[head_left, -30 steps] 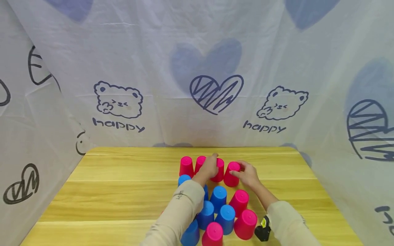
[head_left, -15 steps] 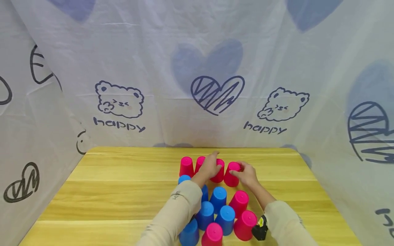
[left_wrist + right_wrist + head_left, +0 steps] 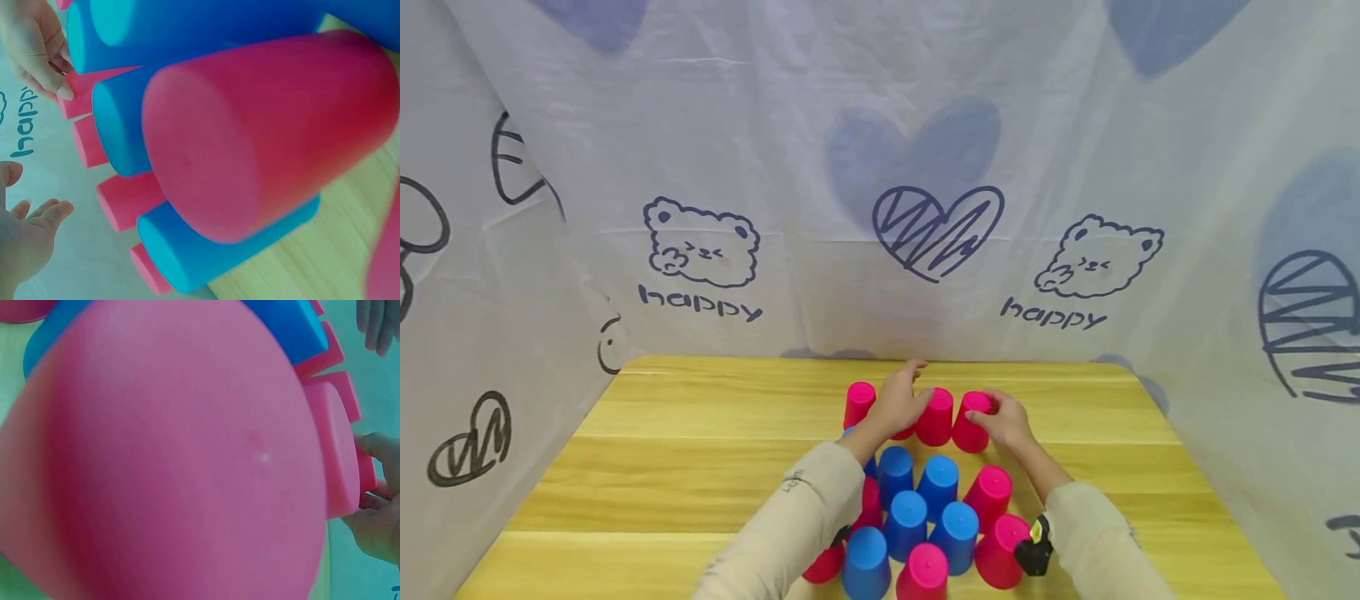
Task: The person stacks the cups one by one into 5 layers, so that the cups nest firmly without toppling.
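Note:
In the head view, my right hand (image 3: 1009,423) grips the rightmost pink cup (image 3: 968,432) of the far row, thumb on its near side. My left hand (image 3: 895,405) hovers over the same row with its fingers spread, hiding most of one pink cup (image 3: 904,433). Beside its thumb stands another pink cup (image 3: 935,418). At that row's left end is one more pink cup (image 3: 859,403). The left wrist view shows the left hand (image 3: 28,240) holding nothing, apart from the cups. All visible cups are upside down.
Nearer stand several blue cups (image 3: 906,523) in a cluster, with pink cups (image 3: 988,493) on its right and front. Pink cups partly show under the left sleeve (image 3: 805,508). The wooden table (image 3: 662,467) meets a printed cloth (image 3: 820,292) at its back edge.
My left hand has shifted left, away from the third far pink cup, and its fingers have spread. The right hand keeps its grip on the end cup. The head view has turned slightly left.

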`<state>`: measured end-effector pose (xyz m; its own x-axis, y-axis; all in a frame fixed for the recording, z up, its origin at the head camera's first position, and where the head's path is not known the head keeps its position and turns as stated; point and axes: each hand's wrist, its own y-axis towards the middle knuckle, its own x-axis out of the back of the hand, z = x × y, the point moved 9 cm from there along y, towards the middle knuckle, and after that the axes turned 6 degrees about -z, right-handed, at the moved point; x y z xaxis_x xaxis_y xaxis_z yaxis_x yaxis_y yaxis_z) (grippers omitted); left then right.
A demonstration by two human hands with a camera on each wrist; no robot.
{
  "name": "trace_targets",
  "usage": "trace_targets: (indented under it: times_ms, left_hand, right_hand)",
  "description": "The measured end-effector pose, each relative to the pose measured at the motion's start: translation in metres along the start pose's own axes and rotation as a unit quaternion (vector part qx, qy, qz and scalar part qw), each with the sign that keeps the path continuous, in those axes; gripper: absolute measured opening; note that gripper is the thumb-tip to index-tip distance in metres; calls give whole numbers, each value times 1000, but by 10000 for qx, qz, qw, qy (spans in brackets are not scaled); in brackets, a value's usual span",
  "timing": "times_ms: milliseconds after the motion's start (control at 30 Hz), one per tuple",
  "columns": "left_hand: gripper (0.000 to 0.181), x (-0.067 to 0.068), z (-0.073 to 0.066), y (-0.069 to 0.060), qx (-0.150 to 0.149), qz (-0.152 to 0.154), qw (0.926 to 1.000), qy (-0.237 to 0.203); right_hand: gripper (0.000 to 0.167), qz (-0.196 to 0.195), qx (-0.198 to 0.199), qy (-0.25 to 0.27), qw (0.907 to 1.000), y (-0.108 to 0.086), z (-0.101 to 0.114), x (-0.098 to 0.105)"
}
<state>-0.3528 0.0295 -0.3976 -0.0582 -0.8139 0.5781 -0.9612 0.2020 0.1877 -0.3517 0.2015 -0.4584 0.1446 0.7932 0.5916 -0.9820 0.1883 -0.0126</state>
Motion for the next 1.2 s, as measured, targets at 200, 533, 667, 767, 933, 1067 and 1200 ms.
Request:
trace_targets:
  times_ms: [200,533,667,767,933,1067,1200]
  left_hand:
    - [42,14,1,-6,-231,-86,9997,-61]
    - [36,35,5,-21,-657,-429,9968,-117]
    - [33,43,8,-27,-763,-620,9951,-133]
    - [32,47,9,-31,-861,-701,9937,-141]
    - [33,52,19,-38,-688,-620,9954,-232]
    - [33,59,25,-43,-599,-594,9962,-203]
    - [33,67,30,-47,-550,-650,9963,-152]
  right_hand:
    - [49,31,-3,-29,10000,2,0,2]
    - [49,256,209,37,9994,8,1,-2]
    - [52,356,347,1,9988,8,0,0]
    - [58,359,325,40,9988,8,-4,3]
    - [62,317,363,185,9987,6,-7,11]
    - [58,225,606,222,9977,3,-2,18]
    - [55,109,802,263,9964,-1,6,25]
